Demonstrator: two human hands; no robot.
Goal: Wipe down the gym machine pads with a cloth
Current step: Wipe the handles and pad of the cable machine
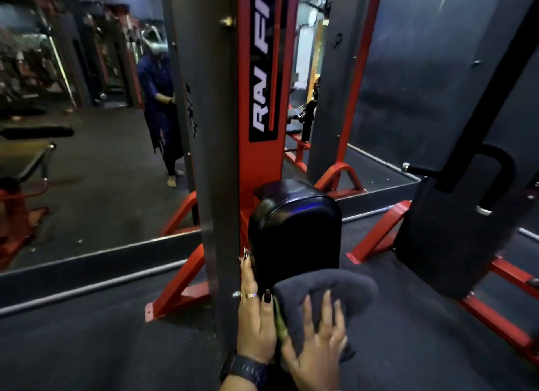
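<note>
A black padded seat point(294, 233) of a red and grey gym machine stands low in the middle of the view. A dark grey cloth point(329, 288) lies over the pad's near end. My right hand point(318, 347) presses flat on the cloth with spread fingers. My left hand point(256, 312), with a ring and a wrist watch, rests along the pad's left side, its fingers straight and wedged between the pad and the machine's grey upright post point(213, 145).
A red column with white lettering point(262, 84) rises behind the pad. A wall mirror point(96, 145) at the left shows a person's reflection. Another black pad and red frame point(455, 244) stand at the right. Dark rubber floor point(102, 347) surrounds the machine.
</note>
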